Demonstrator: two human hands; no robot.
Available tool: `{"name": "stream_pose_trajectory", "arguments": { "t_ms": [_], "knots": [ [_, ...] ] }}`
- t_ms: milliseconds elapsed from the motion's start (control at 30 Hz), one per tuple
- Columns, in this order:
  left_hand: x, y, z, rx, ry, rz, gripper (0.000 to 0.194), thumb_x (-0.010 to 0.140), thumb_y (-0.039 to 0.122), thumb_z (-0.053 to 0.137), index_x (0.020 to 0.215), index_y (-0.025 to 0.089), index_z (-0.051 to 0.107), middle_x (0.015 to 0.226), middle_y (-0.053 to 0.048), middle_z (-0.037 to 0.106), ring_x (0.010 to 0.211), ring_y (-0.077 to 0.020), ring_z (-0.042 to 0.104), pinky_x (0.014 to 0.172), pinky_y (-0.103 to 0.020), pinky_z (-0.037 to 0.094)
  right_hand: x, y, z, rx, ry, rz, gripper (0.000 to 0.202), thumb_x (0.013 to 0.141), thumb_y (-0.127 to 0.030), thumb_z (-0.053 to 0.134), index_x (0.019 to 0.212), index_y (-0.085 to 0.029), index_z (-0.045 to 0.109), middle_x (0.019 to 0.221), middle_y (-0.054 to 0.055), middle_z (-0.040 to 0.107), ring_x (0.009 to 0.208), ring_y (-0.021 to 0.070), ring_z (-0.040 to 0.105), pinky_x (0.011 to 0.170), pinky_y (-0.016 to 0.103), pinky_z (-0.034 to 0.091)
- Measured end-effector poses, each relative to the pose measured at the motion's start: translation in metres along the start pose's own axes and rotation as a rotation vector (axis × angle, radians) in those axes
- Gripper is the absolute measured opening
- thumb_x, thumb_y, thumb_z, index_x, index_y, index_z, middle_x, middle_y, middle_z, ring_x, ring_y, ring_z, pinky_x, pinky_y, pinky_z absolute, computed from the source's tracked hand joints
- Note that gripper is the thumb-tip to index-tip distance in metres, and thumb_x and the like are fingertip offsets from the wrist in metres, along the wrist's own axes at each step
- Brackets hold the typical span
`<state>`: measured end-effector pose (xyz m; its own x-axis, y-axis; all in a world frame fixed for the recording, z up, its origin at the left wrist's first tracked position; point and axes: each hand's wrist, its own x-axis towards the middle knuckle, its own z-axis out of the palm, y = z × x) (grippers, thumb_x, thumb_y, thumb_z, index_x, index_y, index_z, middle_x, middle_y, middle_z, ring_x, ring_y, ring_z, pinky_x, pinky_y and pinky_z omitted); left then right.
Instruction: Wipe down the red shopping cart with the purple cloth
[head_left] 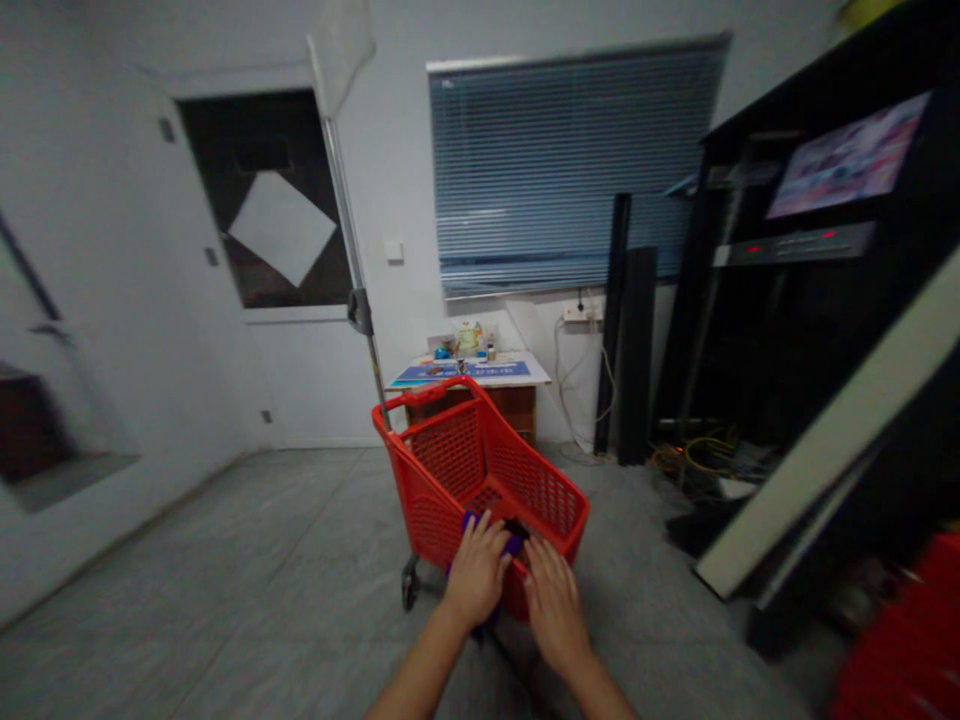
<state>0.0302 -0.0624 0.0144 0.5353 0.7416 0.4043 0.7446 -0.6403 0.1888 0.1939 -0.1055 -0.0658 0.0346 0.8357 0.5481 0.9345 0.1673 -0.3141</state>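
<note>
A grey floor (247,600) spreads under everything. Beyond it, a blue-grey window blind (555,160) covers much of the far wall, with a dark equipment rack on the right, its lit screen (851,155) facing out. A white door (315,380) with a dark pane stands on the left. In the middle is a red shopping cart (431,510), its handle end away from the person and its near rim directly under the fingers. A low counter (534,370) behind it bears a blue sign and small items. A tall metal pole (345,215) with a pale panel on top rises at the cart's far left corner.

The left grip (480,570) lies palm down over the near rim, fingers extended forward; the right grip (551,590) lies just beside it, fingers also extended over that rim. Palms and thumbs are largely hidden, so I cannot tell whether either is clenched on anything. Between them, a small purple piece (515,544) shows by the left fingertips, with more purple at that hand's outer side and something dark just beyond, too blurred to identify.
</note>
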Motion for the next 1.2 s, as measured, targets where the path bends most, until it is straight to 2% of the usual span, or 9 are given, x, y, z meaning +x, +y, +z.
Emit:
{"name": "stream_pose_trajectory", "arguments": {
  "t_ms": [167, 333, 467, 600, 767, 900, 967, 1067, 1200],
  "knots": [
    [0.003, -0.002, -0.004, 0.003, -0.044, 0.029, 0.033, 0.096, 0.028, 0.045, 0.127, 0.025, 0.056, 0.138, -0.003, 0.056, 0.141, -0.0221, 0.033, 0.119, -0.051, 0.017, 0.002, -0.006, -0.002, -0.004, -0.037, -0.012, 0.05, 0.097, -0.03, 0.025, 0.14, -0.017, 0.046, 0.146, 0.006, 0.045, 0.137, 0.0205, 0.037, 0.114, 0.042, 0.031],
    [0.01, -0.013, -0.01, 0.012, -0.012, -0.043, 0.034, 0.096, 0.027, 0.043, 0.127, 0.024, 0.056, 0.136, -0.004, 0.058, 0.14, -0.0231, 0.034, 0.118, -0.053, 0.018, 0.002, -0.012, -0.001, -0.002, -0.036, -0.013, 0.05, 0.095, -0.027, 0.03, 0.143, -0.018, 0.042, 0.148, 0.005, 0.043, 0.138, 0.0207, 0.035, 0.115, 0.042, 0.029],
    [0.004, 0.0, -0.005, 0.007, 0.026, -0.086, 0.034, 0.095, 0.024, 0.041, 0.125, 0.021, 0.058, 0.137, -0.005, 0.057, 0.14, -0.0254, 0.034, 0.118, -0.055, 0.02, 0.001, -0.011, 0.006, -0.001, -0.001, -0.003, 0.051, 0.095, -0.031, 0.03, 0.143, -0.016, 0.041, 0.148, 0.007, 0.043, 0.138, 0.0233, 0.035, 0.114, 0.044, 0.031],
    [-0.001, 0.01, -0.004, -0.005, 0.018, -0.007, 0.033, 0.095, 0.026, 0.042, 0.124, 0.023, 0.059, 0.138, -0.005, 0.056, 0.141, -0.025, 0.033, 0.118, -0.054, 0.02, -0.003, -0.007, 0.006, -0.001, 0.014, -0.005, 0.052, 0.096, -0.032, 0.029, 0.145, -0.016, 0.04, 0.148, 0.008, 0.042, 0.138, 0.0235, 0.036, 0.114, 0.044, 0.03],
    [0.008, -0.007, -0.012, 0.02, 0.018, -0.065, 0.034, 0.096, 0.025, 0.041, 0.126, 0.022, 0.057, 0.135, -0.004, 0.059, 0.139, -0.0242, 0.035, 0.118, -0.054, 0.018, -0.005, -0.004, 0.001, 0.0, -0.012, 0.009, 0.053, 0.096, -0.032, 0.03, 0.146, -0.016, 0.036, 0.15, 0.007, 0.039, 0.14, 0.0219, 0.032, 0.115, 0.043, 0.029],
    [0.013, -0.019, -0.011, 0.053, 0.025, -0.092, 0.035, 0.096, 0.024, 0.04, 0.127, 0.02, 0.056, 0.134, -0.005, 0.06, 0.139, -0.0256, 0.036, 0.118, -0.054, 0.019, 0.004, 0.012, -0.006, 0.027, -0.097, -0.017, 0.051, 0.098, -0.032, 0.024, 0.144, -0.021, 0.04, 0.149, 0.004, 0.042, 0.138, 0.0185, 0.036, 0.114, 0.042, 0.03],
    [0.012, -0.019, -0.008, 0.063, 0.038, -0.095, 0.036, 0.096, 0.024, 0.04, 0.128, 0.02, 0.055, 0.134, -0.006, 0.059, 0.139, -0.0262, 0.036, 0.117, -0.055, 0.021, 0.012, 0.027, -0.009, 0.012, -0.083, 0.025, 0.051, 0.097, -0.031, 0.021, 0.144, -0.022, 0.04, 0.148, 0.004, 0.043, 0.138, 0.0178, 0.035, 0.113, 0.043, 0.031],
    [0.009, -0.009, -0.004, 0.064, 0.047, -0.107, 0.036, 0.095, 0.023, 0.04, 0.128, 0.021, 0.055, 0.135, -0.007, 0.058, 0.139, -0.0271, 0.035, 0.116, -0.057, 0.022, 0.019, 0.048, -0.01, -0.033, -0.06, 0.023, 0.05, 0.097, -0.031, 0.023, 0.142, -0.022, 0.043, 0.146, 0.005, 0.045, 0.139, 0.0182, 0.032, 0.112, 0.044, 0.031],
    [-0.001, 0.01, 0.004, 0.012, 0.02, 0.004, 0.035, 0.095, 0.024, 0.043, 0.127, 0.023, 0.055, 0.137, -0.006, 0.057, 0.14, -0.0249, 0.033, 0.118, -0.056, 0.02, 0.016, 0.058, -0.004, -0.072, -0.027, 0.016, 0.05, 0.098, -0.032, 0.023, 0.141, -0.023, 0.044, 0.146, 0.005, 0.046, 0.139, 0.0184, 0.032, 0.11, 0.043, 0.033]
  ]
}}
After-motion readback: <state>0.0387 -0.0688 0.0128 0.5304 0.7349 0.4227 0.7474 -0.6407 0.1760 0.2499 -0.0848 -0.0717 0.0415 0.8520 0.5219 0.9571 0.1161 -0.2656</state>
